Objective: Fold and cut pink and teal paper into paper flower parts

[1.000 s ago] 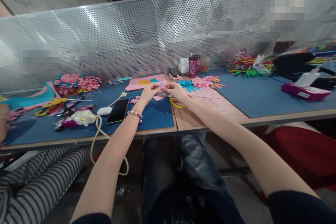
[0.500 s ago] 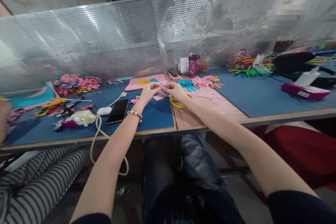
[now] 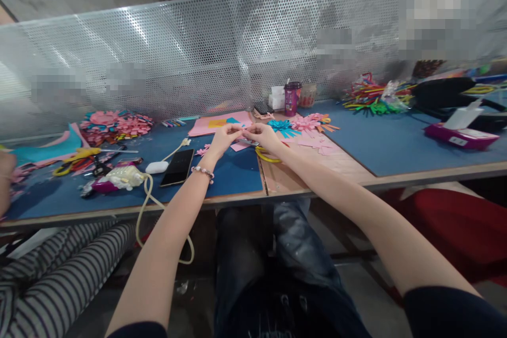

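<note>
My left hand point(image 3: 224, 138) and my right hand point(image 3: 264, 135) meet fingertip to fingertip above the blue table mat. Both are closed in a pinch on a small pink piece, probably paper, mostly hidden by the fingers. Under my right wrist lie scissors with yellow handles point(image 3: 266, 156), partly covered. Pink paper sheets point(image 3: 198, 125) with yellow and blue pieces on top lie just behind my left hand. Right of my hands are a blue paper flower point(image 3: 282, 127) and a pink paper flower point(image 3: 308, 122). Small pink cut pieces point(image 3: 203, 150) lie beside my left hand.
A phone point(image 3: 178, 167), a white case point(image 3: 157, 167) and a cable point(image 3: 148, 198) are left of my arm. Farther left is a heap of pink paper flowers point(image 3: 119, 127). A purple cup point(image 3: 292, 99) stands near the perforated metal screen point(image 3: 178, 63). Another person's hand point(image 3: 5, 179) is at the left edge.
My hands stay together in nearly the same place, with only slight finger movement. The things on the table have not visibly moved.
</note>
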The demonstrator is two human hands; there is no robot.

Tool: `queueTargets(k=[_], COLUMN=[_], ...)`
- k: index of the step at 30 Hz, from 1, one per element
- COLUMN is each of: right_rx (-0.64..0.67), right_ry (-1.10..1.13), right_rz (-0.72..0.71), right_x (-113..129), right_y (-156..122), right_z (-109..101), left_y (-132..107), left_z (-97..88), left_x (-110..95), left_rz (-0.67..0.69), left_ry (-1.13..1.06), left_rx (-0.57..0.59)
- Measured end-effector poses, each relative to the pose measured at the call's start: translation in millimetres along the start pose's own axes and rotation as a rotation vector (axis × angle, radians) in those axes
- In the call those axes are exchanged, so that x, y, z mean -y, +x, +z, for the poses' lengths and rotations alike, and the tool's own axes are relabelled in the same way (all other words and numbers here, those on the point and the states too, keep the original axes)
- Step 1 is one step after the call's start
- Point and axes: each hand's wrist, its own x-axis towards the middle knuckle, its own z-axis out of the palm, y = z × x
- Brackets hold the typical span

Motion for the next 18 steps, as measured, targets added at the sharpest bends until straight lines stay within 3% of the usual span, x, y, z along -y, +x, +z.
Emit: queueTargets(k=[18], right_rx=[-0.002], right_ry=[-0.020], right_rz=[0.032], right_x=[0.7], right_y=[0.7], right_z=[0.6], left_y=[1.9], left_z=[-1.1], left_x=[3.1], left_rz=[-0.003], left_ry=[0.034], left_rx=[-0.029])
